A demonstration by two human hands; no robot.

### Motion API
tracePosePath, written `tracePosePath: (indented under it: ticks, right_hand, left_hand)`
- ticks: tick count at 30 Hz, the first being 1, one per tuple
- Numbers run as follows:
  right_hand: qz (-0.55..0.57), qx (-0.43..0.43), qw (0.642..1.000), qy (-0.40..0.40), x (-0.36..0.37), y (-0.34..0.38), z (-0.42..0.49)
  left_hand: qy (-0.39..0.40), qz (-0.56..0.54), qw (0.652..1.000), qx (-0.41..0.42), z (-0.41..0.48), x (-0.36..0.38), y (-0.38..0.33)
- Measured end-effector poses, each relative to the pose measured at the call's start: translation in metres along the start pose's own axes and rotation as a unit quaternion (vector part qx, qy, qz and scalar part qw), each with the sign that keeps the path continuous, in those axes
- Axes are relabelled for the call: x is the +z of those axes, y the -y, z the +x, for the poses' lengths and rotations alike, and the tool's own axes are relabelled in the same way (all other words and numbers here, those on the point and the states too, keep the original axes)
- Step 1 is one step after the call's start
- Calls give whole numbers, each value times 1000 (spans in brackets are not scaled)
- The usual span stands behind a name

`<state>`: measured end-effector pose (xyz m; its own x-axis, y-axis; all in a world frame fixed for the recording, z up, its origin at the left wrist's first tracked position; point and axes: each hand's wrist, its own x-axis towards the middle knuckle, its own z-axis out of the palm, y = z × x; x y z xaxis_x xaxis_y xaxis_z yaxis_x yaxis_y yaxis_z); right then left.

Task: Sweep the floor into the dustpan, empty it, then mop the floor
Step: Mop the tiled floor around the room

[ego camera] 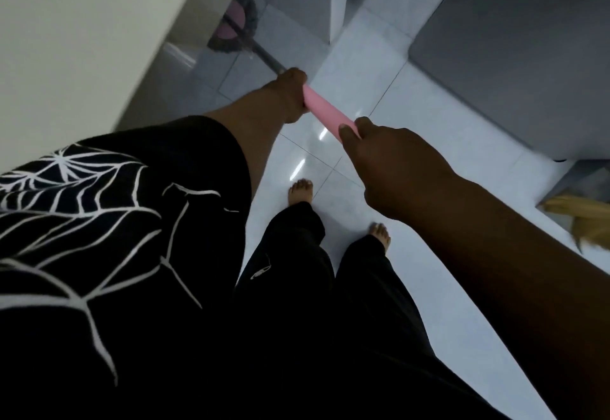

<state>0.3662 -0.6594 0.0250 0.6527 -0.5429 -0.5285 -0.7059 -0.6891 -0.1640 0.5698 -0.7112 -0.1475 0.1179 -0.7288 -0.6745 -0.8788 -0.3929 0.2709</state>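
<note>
A mop with a pink round head and grey fringe (232, 28) rests on the white tiled floor (412, 142) far ahead, close to the wall at the left. Its grey pole runs back toward me and ends in a pink grip (325, 111). My left hand (288, 94) is closed around the pole where the pink grip begins. My right hand (392, 168) holds the near end of the grip. Both bare feet stand on the tiles below my hands.
A pale wall (82, 40) runs along the left. A white wall corner (336, 0) stands ahead beside the mop head. A large grey appliance or cabinet (515, 56) fills the upper right. Straw-coloured broom bristles (584, 221) show at the right edge.
</note>
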Motion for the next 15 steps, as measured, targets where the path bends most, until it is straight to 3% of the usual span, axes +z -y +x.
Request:
tracePosePath:
  ticks: [15]
  right_hand:
    - [-52, -7, 996, 71, 50, -65, -209]
  left_hand:
    - [26, 5, 998, 65, -144, 123, -139]
